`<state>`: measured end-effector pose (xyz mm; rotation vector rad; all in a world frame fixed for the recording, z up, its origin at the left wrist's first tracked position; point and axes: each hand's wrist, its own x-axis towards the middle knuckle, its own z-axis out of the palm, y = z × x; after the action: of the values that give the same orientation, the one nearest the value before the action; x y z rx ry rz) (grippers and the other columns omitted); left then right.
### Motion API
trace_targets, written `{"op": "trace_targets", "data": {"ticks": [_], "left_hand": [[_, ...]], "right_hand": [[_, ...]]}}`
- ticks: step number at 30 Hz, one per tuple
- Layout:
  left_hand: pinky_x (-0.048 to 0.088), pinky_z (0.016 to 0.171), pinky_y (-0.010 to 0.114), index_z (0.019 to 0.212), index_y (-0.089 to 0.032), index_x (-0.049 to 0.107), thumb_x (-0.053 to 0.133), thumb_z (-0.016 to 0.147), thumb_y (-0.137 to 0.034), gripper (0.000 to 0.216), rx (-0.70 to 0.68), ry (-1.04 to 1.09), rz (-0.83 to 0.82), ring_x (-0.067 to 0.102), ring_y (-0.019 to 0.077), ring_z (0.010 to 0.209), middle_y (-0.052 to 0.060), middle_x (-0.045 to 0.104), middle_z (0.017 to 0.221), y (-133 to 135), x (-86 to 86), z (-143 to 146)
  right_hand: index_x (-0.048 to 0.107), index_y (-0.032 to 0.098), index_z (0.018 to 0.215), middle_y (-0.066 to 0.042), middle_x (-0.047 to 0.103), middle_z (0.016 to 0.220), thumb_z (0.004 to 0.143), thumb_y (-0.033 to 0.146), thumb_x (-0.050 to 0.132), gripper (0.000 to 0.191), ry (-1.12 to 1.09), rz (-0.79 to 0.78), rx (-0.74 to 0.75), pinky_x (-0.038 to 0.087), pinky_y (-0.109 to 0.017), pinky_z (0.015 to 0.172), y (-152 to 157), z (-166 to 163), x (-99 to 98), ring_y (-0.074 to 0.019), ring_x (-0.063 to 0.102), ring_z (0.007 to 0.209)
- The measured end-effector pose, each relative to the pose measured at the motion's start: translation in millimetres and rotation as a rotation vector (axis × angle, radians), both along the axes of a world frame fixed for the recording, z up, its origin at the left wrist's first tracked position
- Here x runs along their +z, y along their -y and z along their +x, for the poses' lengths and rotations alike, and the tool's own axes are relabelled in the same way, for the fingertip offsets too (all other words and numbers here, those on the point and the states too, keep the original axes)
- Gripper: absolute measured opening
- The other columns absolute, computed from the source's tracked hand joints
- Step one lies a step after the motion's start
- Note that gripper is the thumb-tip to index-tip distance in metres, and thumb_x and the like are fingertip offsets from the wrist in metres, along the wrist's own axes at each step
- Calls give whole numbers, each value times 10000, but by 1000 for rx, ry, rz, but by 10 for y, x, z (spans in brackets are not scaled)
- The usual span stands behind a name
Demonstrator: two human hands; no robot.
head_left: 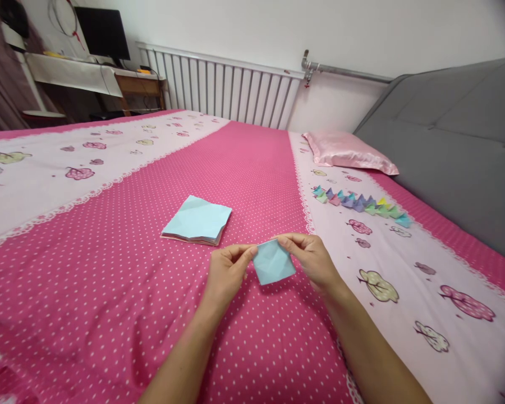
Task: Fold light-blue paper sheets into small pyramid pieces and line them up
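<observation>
While both bare forearms reach in from the bottom edge, the left hand point(227, 270) and the right hand point(315, 261) meet just above a bedspread point(109, 292), holding a small creased light blue paper point(273, 264) between them. The left thumb and forefinger are pinched shut on its left corner; the right thumb and fingertips are pinched shut on its upper right edge, the other fingers loosely curled. Beneath the hands the bedspread is deep pink with small white dots down the middle, flanked on both sides by white lace trim and pale borders printed with little trees. Just beyond the left hand, not touching it, a stack of paper squares point(197, 220) lies flat on the dotted band, its top sheet light blue and creased. Farther right, on the pale border, a row of folded paper pieces point(362, 203) in blue, purple, green and yellow lies in a line. Behind that row a shiny pink pillow point(347, 150) rests beside a grey padded headboard point(454, 146) that fills the right side. Beyond the bedspread's far edge a white radiator point(223, 84) runs along a white wall point(320, 28), a metal pipe point(349, 70) at its right end. In the far left corner stand a desk point(71, 72) and a dark monitor point(103, 32).
</observation>
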<state>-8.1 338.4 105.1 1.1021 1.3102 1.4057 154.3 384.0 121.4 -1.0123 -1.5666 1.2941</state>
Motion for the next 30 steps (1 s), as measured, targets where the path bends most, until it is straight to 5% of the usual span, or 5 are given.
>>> {"op": "trace_targets", "data": {"ticks": [6,12,20,30], "left_hand": [[298,411,186,711,-130,710,667,676,-370,246,88,37,-10,359,45,392,-26,548,475,5,3,19],[314,419,182,750,-130,710,674,673,-365,250,113,92,-37,367,52,380,-51,463,385,6,28,18],[381,444,204,752,-87,688,755,547,-369,355,-194,192,-171,492,74,450,60,664,661,6,-47,102],[339,441,212,726,-92,657,625,714,-372,282,-264,133,-198,529,89,405,72,671,616,12,-61,100]], "right_hand": [[633,156,972,-60,696,839,677,335,704,352,-68,-181,199,513,-300,662,22,-16,-65,-183,655,735],[637,157,959,-74,706,862,620,344,736,400,-45,-188,174,514,-341,718,-12,12,-86,-205,668,769],[632,150,947,-69,716,827,605,342,747,409,-97,-173,81,514,-342,715,-9,-23,-100,-212,674,744],[616,143,932,-68,717,826,625,335,729,380,-99,-154,11,498,-338,758,-13,-29,-79,-209,674,765]]}}
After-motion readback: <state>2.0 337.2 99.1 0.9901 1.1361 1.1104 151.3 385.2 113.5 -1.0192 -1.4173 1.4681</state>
